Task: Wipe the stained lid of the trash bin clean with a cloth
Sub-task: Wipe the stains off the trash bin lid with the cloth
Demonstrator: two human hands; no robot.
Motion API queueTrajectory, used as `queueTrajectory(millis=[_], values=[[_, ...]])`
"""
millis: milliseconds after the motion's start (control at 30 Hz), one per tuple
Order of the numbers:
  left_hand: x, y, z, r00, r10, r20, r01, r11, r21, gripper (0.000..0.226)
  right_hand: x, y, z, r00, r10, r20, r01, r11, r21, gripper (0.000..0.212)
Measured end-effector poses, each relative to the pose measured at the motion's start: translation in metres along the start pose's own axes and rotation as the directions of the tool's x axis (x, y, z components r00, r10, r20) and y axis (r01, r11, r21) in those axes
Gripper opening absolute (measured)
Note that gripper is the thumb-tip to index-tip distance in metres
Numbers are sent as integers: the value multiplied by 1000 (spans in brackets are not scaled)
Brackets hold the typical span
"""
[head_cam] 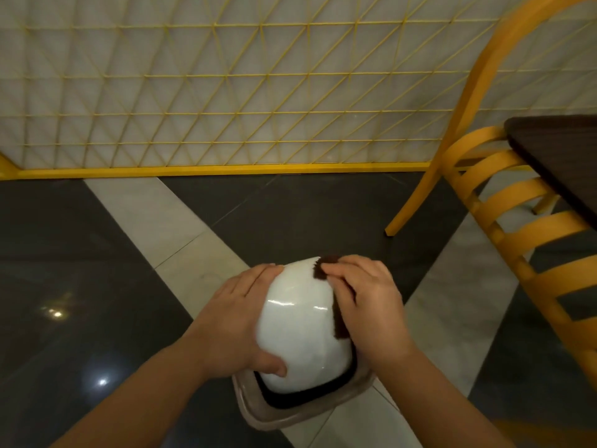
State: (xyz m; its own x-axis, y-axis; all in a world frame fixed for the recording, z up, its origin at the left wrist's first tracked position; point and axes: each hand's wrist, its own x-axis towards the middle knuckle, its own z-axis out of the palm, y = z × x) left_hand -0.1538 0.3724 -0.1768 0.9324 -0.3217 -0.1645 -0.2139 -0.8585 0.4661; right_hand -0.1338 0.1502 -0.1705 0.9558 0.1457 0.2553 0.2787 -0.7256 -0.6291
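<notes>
The trash bin's white, glossy domed lid [298, 321] stands low in the middle of the view, raised above the bin's greyish rim [281, 415]. My left hand [237, 321] lies along the lid's left side, fingers straight and thumb curled round its near edge. My right hand [368, 305] presses a dark brown cloth [326, 268] against the lid's upper right side, fingers bent over it. Most of the cloth is hidden under that hand; a strip of it shows lower down beside the palm.
A yellow slatted chair [517, 227] stands to the right, with a dark wooden tabletop [562, 156] above it. A yellow lattice fence [226, 92] runs across the back. The floor has dark glossy tiles [64, 270] and pale strips.
</notes>
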Motion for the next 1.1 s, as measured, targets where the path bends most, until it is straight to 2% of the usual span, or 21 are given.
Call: queueTrajectory(millis=[100, 200, 267, 333, 400, 433, 500, 567, 667, 733, 800, 900, 967, 1100], values=[[0, 2, 1, 1000, 1, -22, -1, 1000, 8, 127, -33, -3, 1, 990, -137, 19, 137, 991, 11, 27], [-1, 3, 5, 999, -12, -45, 13, 1000, 24, 130, -47, -21, 10, 912, -368, 182, 374, 927, -2, 34], [-2, 2, 5, 999, -7, -36, 8, 1000, 26, 131, -24, -24, 14, 891, -376, 256, 404, 913, -64, 37], [-2, 1, 4, 1000, -5, -26, 6, 1000, 23, 131, 6, -17, 16, 950, -211, 228, 247, 959, -140, 28], [-3, 1, 2, 1000, -9, -22, 9, 1000, 12, 128, 22, -1, 12, 996, 51, 74, -50, 999, -9, 23], [-3, 2, 1, 1000, -7, -17, 7, 1000, 6, 127, 21, 8, 10, 984, 176, 31, -178, 980, 83, 22], [-2, 4, -1, 1000, 2, -1, -2, 1000, 3, 125, 7, 21, 9, 936, 347, 49, -349, 911, 221, 22], [0, 6, -5, 1000, 2, 26, -3, 999, 53, 124, -16, 27, 12, 891, 444, 92, -447, 828, 338, 24], [2, 12, -16, 1000, -22, -11, 24, 933, 359, 126, -47, 30, 16, 872, 478, 104, -478, 787, 390, 30], [-1, 17, -17, 997, -33, -63, 61, 851, 522, 124, -64, 30, 19, 903, 404, 147, -429, 825, 368, 32], [-4, 21, -13, 995, -78, -60, 98, 839, 536, 127, -81, 26, 24, 951, 277, 140, -309, 881, 358, 35], [-4, 23, -7, 988, -156, -12, 151, 929, 339, 142, -86, 19, 27, 973, 233, -13, -205, 880, 428, 26], [-3, 22, 0, 982, -186, -37, 190, 960, 205, 143, -76, 12, 27, 981, 176, -85, -127, 905, 406, 19], [-4, 20, 16, 971, -208, -116, 223, 966, 135, 138, -51, -5, 24, 993, -110, -49, 119, 947, 299, 22]])
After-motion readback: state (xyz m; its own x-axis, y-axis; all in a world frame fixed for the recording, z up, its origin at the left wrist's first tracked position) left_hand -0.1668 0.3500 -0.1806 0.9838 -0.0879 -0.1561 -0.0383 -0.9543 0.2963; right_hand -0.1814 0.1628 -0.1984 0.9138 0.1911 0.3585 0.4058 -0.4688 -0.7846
